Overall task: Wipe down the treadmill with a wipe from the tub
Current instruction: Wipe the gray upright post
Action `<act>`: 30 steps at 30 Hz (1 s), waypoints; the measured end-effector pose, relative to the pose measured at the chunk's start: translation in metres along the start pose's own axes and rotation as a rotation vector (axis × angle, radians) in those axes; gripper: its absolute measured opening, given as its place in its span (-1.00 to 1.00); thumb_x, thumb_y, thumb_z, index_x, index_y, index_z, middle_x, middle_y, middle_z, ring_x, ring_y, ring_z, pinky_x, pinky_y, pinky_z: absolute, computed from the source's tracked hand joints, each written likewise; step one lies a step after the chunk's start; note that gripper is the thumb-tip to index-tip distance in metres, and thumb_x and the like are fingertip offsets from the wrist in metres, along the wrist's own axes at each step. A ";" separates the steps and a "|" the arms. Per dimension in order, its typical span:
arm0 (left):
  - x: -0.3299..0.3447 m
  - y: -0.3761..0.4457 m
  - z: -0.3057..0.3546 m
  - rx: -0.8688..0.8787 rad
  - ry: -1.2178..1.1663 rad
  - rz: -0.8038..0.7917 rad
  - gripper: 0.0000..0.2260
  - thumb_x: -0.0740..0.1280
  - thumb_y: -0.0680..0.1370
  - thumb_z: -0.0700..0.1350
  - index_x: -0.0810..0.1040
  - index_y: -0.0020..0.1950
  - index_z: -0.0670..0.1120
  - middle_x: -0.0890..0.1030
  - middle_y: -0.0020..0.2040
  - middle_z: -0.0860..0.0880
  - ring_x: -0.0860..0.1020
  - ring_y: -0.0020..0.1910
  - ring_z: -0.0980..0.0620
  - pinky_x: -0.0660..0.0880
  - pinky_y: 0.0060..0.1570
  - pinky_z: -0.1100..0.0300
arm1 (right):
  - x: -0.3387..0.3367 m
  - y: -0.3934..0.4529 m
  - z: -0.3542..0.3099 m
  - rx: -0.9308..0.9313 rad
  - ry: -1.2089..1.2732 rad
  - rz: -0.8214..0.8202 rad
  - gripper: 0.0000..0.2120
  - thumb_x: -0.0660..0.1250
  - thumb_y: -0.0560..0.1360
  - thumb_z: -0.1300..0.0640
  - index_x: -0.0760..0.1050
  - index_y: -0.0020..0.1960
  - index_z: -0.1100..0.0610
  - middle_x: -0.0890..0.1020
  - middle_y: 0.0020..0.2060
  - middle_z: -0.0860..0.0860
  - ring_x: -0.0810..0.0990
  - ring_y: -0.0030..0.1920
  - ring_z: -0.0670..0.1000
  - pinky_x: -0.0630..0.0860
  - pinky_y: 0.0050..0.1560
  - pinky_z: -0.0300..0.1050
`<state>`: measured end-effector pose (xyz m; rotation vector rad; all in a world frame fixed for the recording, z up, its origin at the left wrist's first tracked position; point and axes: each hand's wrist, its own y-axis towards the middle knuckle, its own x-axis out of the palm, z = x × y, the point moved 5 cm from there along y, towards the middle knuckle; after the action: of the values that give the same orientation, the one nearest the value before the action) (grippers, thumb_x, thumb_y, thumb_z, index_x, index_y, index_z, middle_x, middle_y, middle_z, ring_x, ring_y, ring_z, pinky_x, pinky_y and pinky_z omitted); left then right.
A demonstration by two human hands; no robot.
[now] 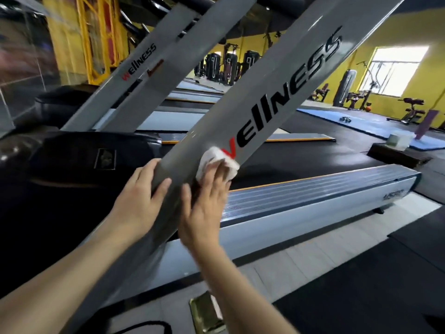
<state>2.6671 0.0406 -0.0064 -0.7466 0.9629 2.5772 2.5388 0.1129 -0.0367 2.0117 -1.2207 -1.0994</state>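
A grey slanted treadmill upright [272, 104] with black and red "Wellness" lettering runs from lower left to upper right. My right hand [207, 201] lies flat on it with straight fingers, pressing a crumpled white wipe [218, 160] against the panel just below the red letter. My left hand [142, 189] grips the upright's left edge, fingers curled round it and thumb on the front face. The treadmill's grey side rail [313, 203] and black belt [301, 160] stretch to the right. A pale tub [398, 141] stands far off on a low dark platform.
A second treadmill upright [134, 68] stands parallel at left, beside a black motor cover [79, 160]. Blue mats [361, 121] and weight machines [409, 109] fill the far right by yellow walls. Grey floor tiles [313, 259] lie beside the rail.
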 end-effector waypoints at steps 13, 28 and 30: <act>-0.010 -0.017 -0.017 0.072 0.004 -0.054 -0.43 0.30 0.66 -0.06 0.18 0.64 -0.02 0.36 0.52 0.02 0.35 0.46 0.07 0.32 0.44 0.16 | 0.010 -0.012 0.003 -0.436 -0.327 -0.110 -0.33 0.13 0.67 -0.10 0.09 0.60 0.31 0.03 0.60 0.22 -0.02 0.62 0.26 -0.01 0.59 0.29; -0.050 -0.207 -0.186 -0.366 0.163 0.004 -0.41 0.21 0.68 -0.08 0.04 0.66 0.18 0.10 0.63 0.12 0.20 0.57 0.07 0.27 0.51 0.06 | 0.064 -0.051 -0.092 -0.827 -0.594 -0.320 -0.53 0.06 0.69 0.00 0.47 0.38 0.29 0.54 0.31 0.22 0.42 0.42 0.23 0.14 0.54 0.27; -0.054 -0.225 -0.203 -0.424 0.180 -0.044 -0.37 0.21 0.68 -0.09 -0.02 0.66 0.20 0.07 0.64 0.12 0.19 0.58 0.02 0.28 0.51 0.06 | 0.087 -0.083 -0.101 -0.919 -0.615 -0.484 -0.52 0.02 0.70 -0.01 0.46 0.39 0.29 0.53 0.30 0.22 0.43 0.41 0.23 0.15 0.54 0.24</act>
<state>2.8829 0.0643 -0.2243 -1.1078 0.4339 2.7410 2.6853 0.0750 -0.0795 1.2691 -0.2748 -2.1245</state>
